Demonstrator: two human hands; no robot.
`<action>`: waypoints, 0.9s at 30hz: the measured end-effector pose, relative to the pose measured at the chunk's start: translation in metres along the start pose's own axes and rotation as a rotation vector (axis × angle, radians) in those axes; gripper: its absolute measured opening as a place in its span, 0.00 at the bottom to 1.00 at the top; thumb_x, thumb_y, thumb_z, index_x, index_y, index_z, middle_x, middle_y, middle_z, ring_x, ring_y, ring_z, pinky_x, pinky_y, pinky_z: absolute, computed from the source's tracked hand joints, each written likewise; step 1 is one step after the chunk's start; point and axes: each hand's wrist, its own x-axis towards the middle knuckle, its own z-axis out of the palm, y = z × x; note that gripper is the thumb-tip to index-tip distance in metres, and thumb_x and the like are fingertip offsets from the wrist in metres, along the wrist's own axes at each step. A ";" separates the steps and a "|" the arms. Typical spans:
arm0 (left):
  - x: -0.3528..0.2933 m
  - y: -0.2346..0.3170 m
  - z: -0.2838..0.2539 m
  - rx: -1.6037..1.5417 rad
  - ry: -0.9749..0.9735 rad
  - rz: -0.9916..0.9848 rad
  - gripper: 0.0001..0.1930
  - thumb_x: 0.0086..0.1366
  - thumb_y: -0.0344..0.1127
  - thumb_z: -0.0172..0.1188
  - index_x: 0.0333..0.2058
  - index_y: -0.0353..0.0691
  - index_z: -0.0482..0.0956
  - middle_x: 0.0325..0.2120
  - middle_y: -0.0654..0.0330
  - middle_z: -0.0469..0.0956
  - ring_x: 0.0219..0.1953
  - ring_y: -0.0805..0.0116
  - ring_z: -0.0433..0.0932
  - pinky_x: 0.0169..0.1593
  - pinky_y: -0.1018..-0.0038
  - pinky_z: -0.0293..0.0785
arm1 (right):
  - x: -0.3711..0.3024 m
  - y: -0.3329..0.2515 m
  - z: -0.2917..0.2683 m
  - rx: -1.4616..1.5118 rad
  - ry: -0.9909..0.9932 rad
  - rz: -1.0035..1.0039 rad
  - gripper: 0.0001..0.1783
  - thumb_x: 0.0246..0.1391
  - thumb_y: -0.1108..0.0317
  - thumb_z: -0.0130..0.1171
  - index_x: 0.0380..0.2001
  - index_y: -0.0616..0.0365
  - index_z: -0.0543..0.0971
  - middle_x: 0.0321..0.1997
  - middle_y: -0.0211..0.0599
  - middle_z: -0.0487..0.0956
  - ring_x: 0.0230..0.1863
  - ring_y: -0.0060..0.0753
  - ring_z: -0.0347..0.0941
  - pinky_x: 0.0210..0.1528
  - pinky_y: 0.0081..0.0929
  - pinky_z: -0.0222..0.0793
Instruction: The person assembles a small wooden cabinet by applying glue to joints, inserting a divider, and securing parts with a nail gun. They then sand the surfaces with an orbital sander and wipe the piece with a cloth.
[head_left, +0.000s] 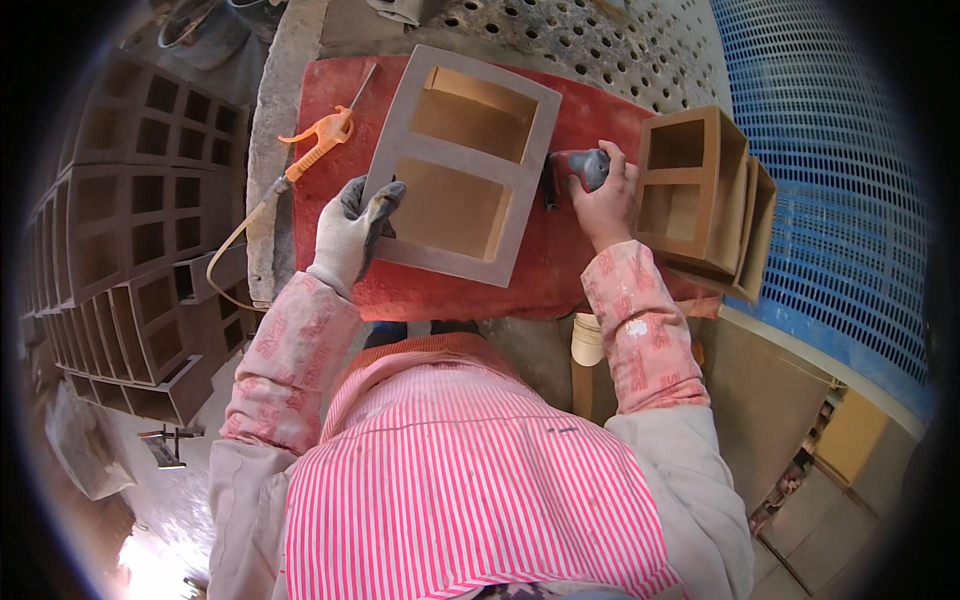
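Note:
A grey-faced wooden box [408,140] with two open compartments sits at a slant over the red cloth [330,90]. My left hand [352,228], in a whitish glove with dark fingertips, is closed on the box's lower left edge. Bare and wrapped around a small handheld sander [587,168], red with a dark grey head, my right hand [608,200] is at the right side of the box. Whether the sander touches the box cannot be made out. An orange air blow gun [325,140] with a metal nozzle lies left of the box, its hose trailing down.
Brown two-compartment boxes [708,185] are stacked right of the cloth, beside a blue slatted panel [830,180]. Many similar boxes [140,235] are piled at the left. A perforated board [570,45] lies behind. A white cup-like object [587,340] is below the table edge.

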 end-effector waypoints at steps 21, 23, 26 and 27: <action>0.007 -0.004 -0.008 0.080 -0.024 -0.042 0.27 0.78 0.56 0.62 0.56 0.35 0.82 0.19 0.69 0.72 0.19 0.78 0.71 0.28 0.74 0.74 | -0.001 0.000 0.005 0.004 0.035 0.050 0.41 0.50 0.58 0.79 0.66 0.30 0.71 0.56 0.41 0.75 0.54 0.54 0.79 0.53 0.51 0.79; 0.007 -0.004 -0.008 0.078 -0.024 -0.037 0.27 0.77 0.56 0.63 0.56 0.35 0.82 0.19 0.69 0.72 0.19 0.78 0.72 0.28 0.75 0.74 | -0.001 0.002 0.006 0.005 0.040 0.043 0.41 0.50 0.58 0.79 0.66 0.29 0.71 0.56 0.40 0.75 0.54 0.54 0.80 0.52 0.51 0.79; 0.007 -0.003 -0.008 0.077 -0.029 -0.024 0.24 0.78 0.54 0.62 0.54 0.35 0.82 0.22 0.69 0.74 0.22 0.78 0.73 0.30 0.75 0.74 | 0.001 0.002 0.006 0.015 0.023 0.062 0.42 0.49 0.57 0.80 0.66 0.32 0.71 0.56 0.41 0.75 0.56 0.55 0.78 0.57 0.50 0.78; 0.006 -0.002 -0.008 0.085 -0.036 -0.022 0.22 0.79 0.51 0.62 0.52 0.35 0.83 0.26 0.69 0.77 0.24 0.79 0.74 0.31 0.75 0.74 | 0.001 0.000 0.005 -0.005 0.079 0.003 0.41 0.48 0.56 0.79 0.65 0.33 0.73 0.58 0.41 0.75 0.57 0.55 0.77 0.59 0.51 0.76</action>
